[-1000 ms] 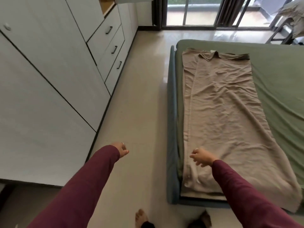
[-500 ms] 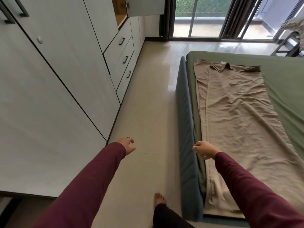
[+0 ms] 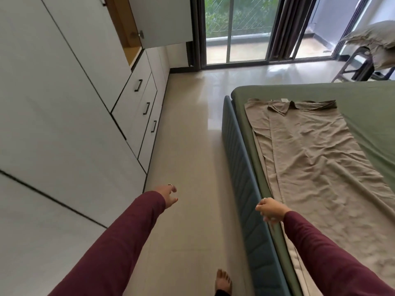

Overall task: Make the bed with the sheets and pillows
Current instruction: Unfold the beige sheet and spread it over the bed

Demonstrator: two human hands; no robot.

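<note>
So my left hand hangs loose and empty over the floor, my right hand curls empty just off the bed edge, with the tan sheet lying folded past my right fingertips, ready to spread, I'd guess.

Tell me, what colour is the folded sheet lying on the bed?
Beige-tan, plain, wrinkled sheet; seen in the head view.

A home bedroom: a bed with a green sheet, white built-in wardrobes, and curtained balcony doors.
</note>
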